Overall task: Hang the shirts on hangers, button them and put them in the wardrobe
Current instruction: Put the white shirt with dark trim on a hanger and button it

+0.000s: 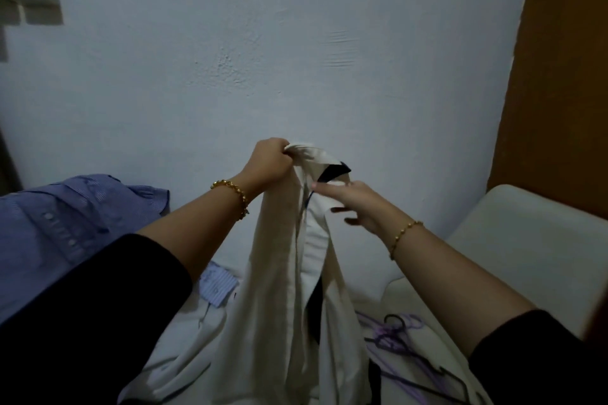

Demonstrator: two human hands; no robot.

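In front of the wall (pixel 230 43), left hand (pixel 269 161) pinches shirt (pixel 279 273) collar and holds it up. Right hand (pixel 357 204) fingers are loosely spread on the front. Risk: the single pinch slips and the shirt drops onto hangers (pixel 398 332).

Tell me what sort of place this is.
Probably a bedroom at home: a blue shirt and loose hangers lie on a white bed-like surface against a plain painted wall, and the left hand holds up a cream shirt by its collar.

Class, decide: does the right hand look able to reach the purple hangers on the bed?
Probably yes: the right hand only touches the cream shirt, and the purple hangers lie exposed below that arm.
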